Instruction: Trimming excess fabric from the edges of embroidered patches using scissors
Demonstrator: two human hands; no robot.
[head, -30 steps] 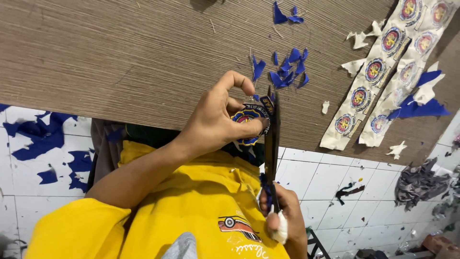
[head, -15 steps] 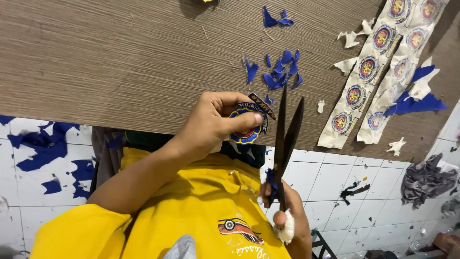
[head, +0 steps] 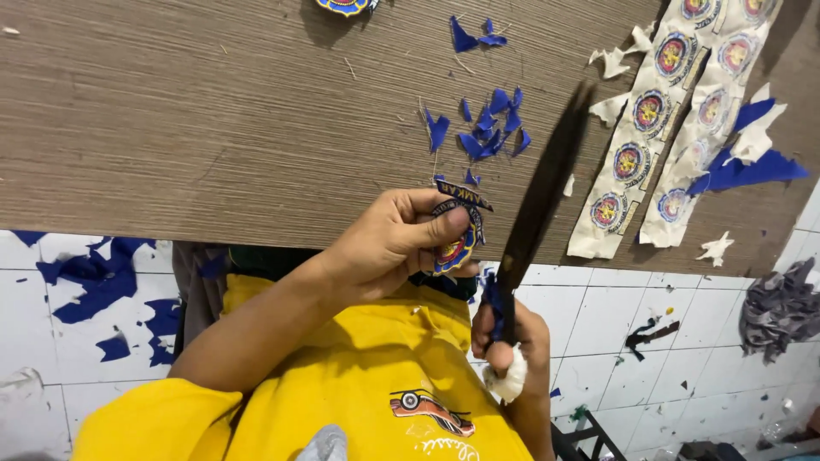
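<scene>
My left hand pinches a round embroidered patch, blue-edged with a red and yellow centre, at the near edge of a brown wood-grain table. My right hand, with a white bandage on one finger, grips the handles of long dark scissors. The blades point up and away, just right of the patch, and look closed together. Their tips blur over the table.
Two uncut white strips of round patches lie at the table's far right. Blue fabric offcuts are scattered mid-table, with white scraps and a larger blue piece at right. Another patch sits at the top edge. White tiled floor carries blue scraps.
The scissors have swung from near upright and open beside the patch to a rightward tilt with the blades together. My left hand has kept the patch at the table edge.
</scene>
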